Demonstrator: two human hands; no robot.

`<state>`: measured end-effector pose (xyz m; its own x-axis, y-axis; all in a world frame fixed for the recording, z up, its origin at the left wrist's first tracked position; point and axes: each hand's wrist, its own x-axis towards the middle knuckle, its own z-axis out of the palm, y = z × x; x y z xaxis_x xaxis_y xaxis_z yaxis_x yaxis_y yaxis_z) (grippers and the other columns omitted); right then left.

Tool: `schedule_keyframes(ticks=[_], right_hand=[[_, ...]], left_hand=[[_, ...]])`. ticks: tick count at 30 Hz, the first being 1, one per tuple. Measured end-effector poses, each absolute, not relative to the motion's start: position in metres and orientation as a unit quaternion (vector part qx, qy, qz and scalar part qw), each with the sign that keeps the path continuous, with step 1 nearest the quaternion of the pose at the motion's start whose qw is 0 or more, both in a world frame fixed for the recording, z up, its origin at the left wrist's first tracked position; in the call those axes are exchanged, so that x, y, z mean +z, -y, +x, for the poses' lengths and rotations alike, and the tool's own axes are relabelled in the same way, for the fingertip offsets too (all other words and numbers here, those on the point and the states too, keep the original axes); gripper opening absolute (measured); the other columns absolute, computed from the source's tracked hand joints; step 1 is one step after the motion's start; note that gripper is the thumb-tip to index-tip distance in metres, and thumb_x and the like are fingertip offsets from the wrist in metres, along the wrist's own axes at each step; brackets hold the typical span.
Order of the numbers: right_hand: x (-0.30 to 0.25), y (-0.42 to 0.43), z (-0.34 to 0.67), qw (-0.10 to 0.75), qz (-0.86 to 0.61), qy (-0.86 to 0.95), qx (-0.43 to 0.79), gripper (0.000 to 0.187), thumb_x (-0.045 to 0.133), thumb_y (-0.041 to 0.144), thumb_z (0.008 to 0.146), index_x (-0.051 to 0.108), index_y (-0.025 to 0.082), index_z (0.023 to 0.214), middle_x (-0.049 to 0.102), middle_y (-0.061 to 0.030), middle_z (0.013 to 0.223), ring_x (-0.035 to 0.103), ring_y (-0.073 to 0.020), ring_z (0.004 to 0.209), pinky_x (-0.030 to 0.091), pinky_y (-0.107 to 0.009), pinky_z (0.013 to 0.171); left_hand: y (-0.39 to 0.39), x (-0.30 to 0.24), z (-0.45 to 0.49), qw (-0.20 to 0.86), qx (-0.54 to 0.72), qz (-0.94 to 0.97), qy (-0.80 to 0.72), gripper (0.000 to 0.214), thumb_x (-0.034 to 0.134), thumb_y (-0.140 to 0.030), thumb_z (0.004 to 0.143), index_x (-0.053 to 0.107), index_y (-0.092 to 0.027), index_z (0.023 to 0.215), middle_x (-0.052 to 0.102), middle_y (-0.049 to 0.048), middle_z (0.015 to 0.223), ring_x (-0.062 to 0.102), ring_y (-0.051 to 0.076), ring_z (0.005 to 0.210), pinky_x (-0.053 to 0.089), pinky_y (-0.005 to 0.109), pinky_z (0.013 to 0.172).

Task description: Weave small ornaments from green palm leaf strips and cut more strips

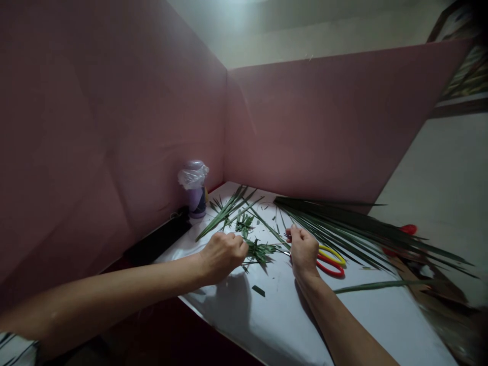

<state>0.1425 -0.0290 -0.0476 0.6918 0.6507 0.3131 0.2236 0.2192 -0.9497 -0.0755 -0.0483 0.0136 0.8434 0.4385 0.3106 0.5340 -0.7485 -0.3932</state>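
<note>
My left hand (pixel 224 254) rests on the white table (pixel 274 315) with its fingers curled closed, touching a small woven piece of green leaf strips (pixel 261 250). My right hand (pixel 303 248) is closed in a pinch on thin green leaf strips at the other side of that piece. Just right of my right hand lie scissors (pixel 331 260) with one yellow and one red handle. A long bundle of green palm leaves (pixel 366 234) stretches from the table's middle out past its right edge.
Pink partition boards (pixel 305 127) wall the table at the left and back. A purple bottle with a plastic-wrapped top (pixel 195 189) stands in the corner beside a black flat object (pixel 160 239). Loose leaf strips (pixel 229 209) and cut scraps (pixel 258 291) lie about.
</note>
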Motion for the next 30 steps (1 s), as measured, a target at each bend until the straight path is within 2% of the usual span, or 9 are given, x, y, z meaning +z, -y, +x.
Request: schedule_keyframes(ticks=[10, 19, 30], right_hand=[[-0.045, 0.029, 0.141, 0.691, -0.603, 0.369, 0.149, 0.043, 0.051, 0.054, 0.071, 0.065, 0.014, 0.066, 0.059, -0.0019, 0.052, 0.048, -0.0149, 0.050, 0.035, -0.027, 0.050], [-0.047, 0.027, 0.143, 0.690, -0.601, 0.372, 0.155, 0.042, 0.050, 0.053, 0.073, 0.065, 0.014, 0.067, 0.058, -0.0015, 0.052, 0.048, -0.0146, 0.049, 0.036, -0.027, 0.050], [-0.046, 0.030, 0.141, 0.700, -0.584, 0.363, 0.193, 0.042, 0.054, 0.055, 0.070, 0.064, 0.014, 0.067, 0.056, -0.0007, 0.053, 0.047, -0.0132, 0.048, 0.035, -0.026, 0.047]], left_hand=[[0.047, 0.003, -0.069, 0.233, -0.110, -0.926, 0.276, 0.012, 0.044, -0.004, 0.070, 0.052, -0.013, 0.068, 0.057, 0.0072, 0.065, 0.050, 0.016, 0.055, 0.030, 0.027, 0.046], [0.053, 0.015, -0.071, 0.282, -0.166, -0.910, 0.255, 0.013, 0.044, -0.005, 0.072, 0.049, -0.015, 0.065, 0.054, 0.0051, 0.062, 0.048, 0.015, 0.055, 0.028, 0.027, 0.047], [0.045, -0.001, -0.069, 0.302, -0.214, -0.896, 0.244, 0.014, 0.045, -0.005, 0.071, 0.048, -0.016, 0.064, 0.052, 0.0033, 0.060, 0.044, 0.015, 0.053, 0.025, 0.027, 0.046]])
